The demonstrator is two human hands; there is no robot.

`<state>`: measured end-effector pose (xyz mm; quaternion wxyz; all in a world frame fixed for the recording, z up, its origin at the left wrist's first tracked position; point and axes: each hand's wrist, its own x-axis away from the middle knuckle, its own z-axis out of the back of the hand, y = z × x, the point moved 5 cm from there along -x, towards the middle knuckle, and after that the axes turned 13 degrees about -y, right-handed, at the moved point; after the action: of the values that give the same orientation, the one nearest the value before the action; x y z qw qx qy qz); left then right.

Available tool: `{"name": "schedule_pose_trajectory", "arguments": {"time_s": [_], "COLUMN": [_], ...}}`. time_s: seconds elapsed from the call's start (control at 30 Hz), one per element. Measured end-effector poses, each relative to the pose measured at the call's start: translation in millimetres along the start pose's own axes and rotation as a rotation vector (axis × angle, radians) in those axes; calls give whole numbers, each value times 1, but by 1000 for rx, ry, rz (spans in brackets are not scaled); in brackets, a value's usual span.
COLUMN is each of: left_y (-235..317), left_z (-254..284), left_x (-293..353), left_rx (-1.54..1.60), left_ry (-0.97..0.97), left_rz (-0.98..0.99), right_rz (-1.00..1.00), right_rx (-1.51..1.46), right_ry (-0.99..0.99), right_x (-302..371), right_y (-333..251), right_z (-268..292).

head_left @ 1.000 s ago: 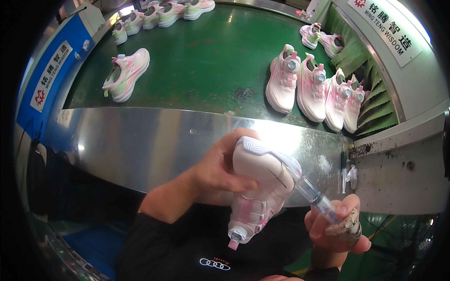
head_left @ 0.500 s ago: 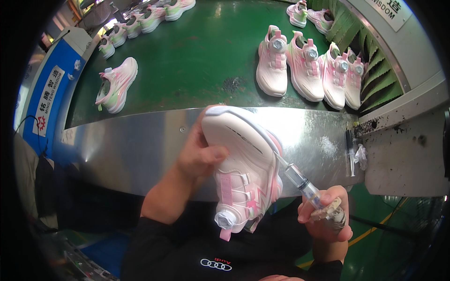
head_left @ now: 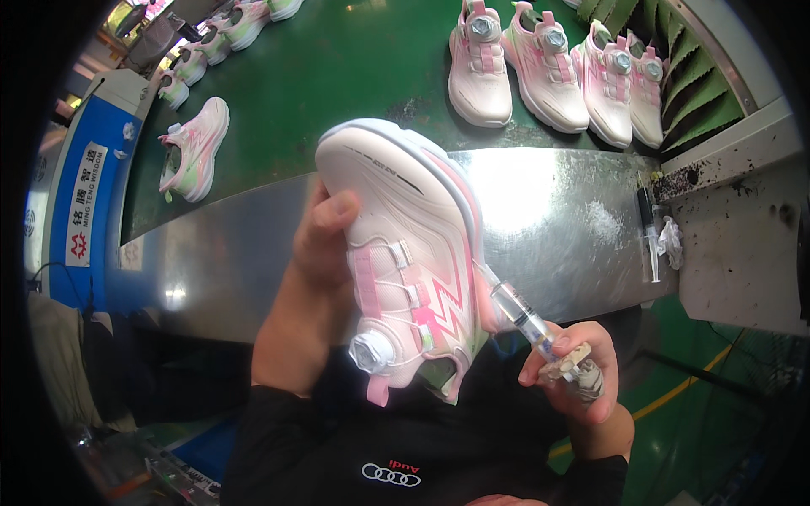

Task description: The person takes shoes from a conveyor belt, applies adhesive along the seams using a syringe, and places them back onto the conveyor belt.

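My left hand (head_left: 325, 226) is closed on a white and pink sneaker (head_left: 396, 223), thumb over the upper and the other fingers hidden behind it. The shoe is held up with its toe pointing away from me and its heel toward me, and a round dial wrapped in clear film (head_left: 371, 351) sits on its tongue. At its right side, my right hand (head_left: 584, 358) is closed around a clear syringe (head_left: 525, 314). The syringe's thin tip meets the seam between upper and sole. Something pale and crumpled is wrapped about the plunger end.
A metal ledge (head_left: 228, 261) borders the green conveyor belt (head_left: 278, 110). Several matching sneakers (head_left: 481, 76) stand at the far right; one lies alone (head_left: 196, 152) at the left. Another syringe (head_left: 648, 232) and a crumpled white scrap (head_left: 670, 243) rest at the ledge's right end.
The sneaker has turned in my left hand, showing more of its right side and heel opening. The syringe tip has shifted along the sole seam toward the heel. My view has moved slightly too.
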<state>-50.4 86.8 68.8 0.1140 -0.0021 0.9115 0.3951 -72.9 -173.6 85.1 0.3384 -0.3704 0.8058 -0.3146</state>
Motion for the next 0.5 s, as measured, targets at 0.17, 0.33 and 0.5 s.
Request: {"name": "schedule_pose_trajectory", "arguments": {"time_s": [0.17, 0.33, 0.5], "left_y": [-5, -2, -7], "left_z": [2, 3, 9], "left_x": [0, -5, -5], "left_rx": [97, 90, 177], "left_ry": [50, -7, 38], "left_rz": [39, 67, 84], "right_rz": [-51, -71, -24], "right_rx": [-26, -50, -16], "right_ry": [42, 75, 65], "right_x": [12, 25, 33], "right_y": [4, 8, 12], "right_z": [-3, -6, -9]}}
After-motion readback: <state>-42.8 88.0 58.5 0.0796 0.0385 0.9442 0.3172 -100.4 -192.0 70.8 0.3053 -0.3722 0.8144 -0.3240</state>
